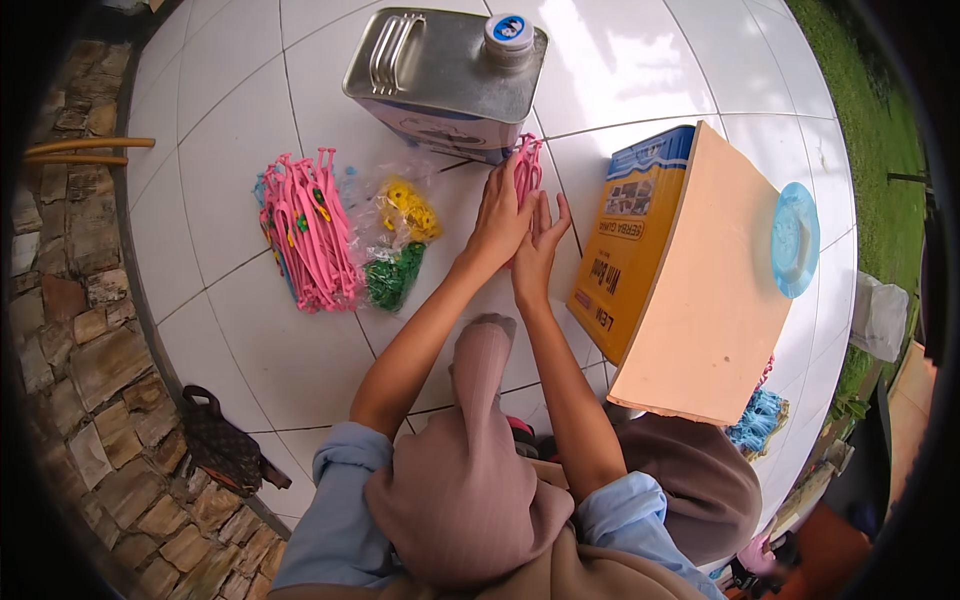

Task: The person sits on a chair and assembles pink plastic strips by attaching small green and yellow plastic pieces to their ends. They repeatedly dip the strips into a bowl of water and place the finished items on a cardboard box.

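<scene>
Pink rubber sandal straps (527, 168) stand up between my hands, just in front of a metal can. My left hand (497, 222) is closed around them from the left. Against it, my right hand (538, 248) presses its fingers to the lower part of the straps, one finger apart from the rest; its grip is partly hidden. To the left lies a pile of pink straps (312, 235) with peg ends, a few bearing green and yellow pieces. Beside that pile are a clear bag of small yellow pieces (408, 210) and a bag of green pieces (393, 275).
The tall metal can (445, 80) with a white cap stands ahead. At right, a yellow box (640, 240) leans by a peach board (705, 290) with a blue dish (795, 240). A brown pouch (225, 440) lies lower left by the stone edge. White tiles (250, 350) surround everything.
</scene>
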`<state>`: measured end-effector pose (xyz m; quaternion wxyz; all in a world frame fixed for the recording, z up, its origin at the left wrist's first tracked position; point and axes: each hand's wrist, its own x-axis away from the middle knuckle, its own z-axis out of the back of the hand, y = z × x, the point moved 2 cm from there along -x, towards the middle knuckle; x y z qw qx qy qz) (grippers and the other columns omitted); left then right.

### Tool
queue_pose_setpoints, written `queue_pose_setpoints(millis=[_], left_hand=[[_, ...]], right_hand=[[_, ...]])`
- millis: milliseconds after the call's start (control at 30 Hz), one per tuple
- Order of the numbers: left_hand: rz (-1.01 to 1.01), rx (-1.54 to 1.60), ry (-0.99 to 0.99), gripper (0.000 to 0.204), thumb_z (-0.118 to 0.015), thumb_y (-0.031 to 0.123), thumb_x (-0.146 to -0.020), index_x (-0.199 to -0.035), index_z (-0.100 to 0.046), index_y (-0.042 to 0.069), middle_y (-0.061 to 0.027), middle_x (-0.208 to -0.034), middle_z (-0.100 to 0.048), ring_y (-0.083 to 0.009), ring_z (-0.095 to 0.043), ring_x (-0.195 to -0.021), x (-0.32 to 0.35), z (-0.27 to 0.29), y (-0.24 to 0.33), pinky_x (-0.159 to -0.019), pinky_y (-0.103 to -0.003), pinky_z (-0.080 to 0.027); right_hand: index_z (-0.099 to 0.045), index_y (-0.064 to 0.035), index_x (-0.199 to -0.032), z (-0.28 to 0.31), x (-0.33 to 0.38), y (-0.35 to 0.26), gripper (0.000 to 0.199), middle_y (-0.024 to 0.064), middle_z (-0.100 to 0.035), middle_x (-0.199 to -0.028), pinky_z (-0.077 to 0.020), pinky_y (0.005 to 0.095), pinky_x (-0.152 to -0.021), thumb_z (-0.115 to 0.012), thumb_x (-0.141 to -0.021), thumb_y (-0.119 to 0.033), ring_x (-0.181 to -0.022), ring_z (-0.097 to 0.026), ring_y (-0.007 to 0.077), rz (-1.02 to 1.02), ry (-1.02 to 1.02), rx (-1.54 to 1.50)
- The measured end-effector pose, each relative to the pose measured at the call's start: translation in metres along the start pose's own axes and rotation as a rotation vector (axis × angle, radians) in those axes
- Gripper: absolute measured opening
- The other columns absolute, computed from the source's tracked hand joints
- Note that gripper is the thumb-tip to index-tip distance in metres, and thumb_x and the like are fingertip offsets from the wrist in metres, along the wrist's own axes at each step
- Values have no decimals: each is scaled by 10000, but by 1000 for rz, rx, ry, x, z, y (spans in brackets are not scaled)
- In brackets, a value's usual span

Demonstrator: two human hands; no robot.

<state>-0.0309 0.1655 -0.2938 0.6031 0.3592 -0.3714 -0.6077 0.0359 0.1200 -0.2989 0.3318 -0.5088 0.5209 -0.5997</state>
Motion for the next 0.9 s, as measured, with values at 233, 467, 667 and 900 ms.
queue_pose_setpoints(millis=[233,467,667,900], left_hand=[[-79,187,-9,415,-492,148,-915,-1296,-392,18,-156,-1240,-485,-273,-473,-1172,53,54,84,-987,-374,-375],[-419,388,-307,327,-491,179,-934,-1236,-480,54,-110,-1162,-552,-186,-542,-1070,110,96,314,-915,-326,-446],[-662,364,-565,257,-509,202,-921,-1122,-569,54,-104,-1030,-628,-182,-601,-970,152,-10,423,-866,-320,-466],[-450,6,-802,290,-591,249,-840,-1083,-605,91,-126,-960,-661,-210,-628,-915,150,-214,353,-862,-331,-458]], right_hand=[[-241,-49,-1347,13,65,-72,466,200,-344,-1370,-356,337,-1004,-386,-907,4,-1263,-383,263,-145,-141,-252],[-370,-34,-1259,119,139,-272,355,151,-500,-1191,-448,310,-889,-478,-921,-58,-1032,-561,201,359,-246,-189],[-443,-33,-1172,276,176,-339,276,142,-641,-906,-498,324,-727,-458,-897,-23,-834,-638,226,729,220,581],[-449,-98,-1224,459,138,-211,466,212,-611,-1069,-440,422,-876,-617,-815,-245,-1014,-597,311,-64,71,1110]])
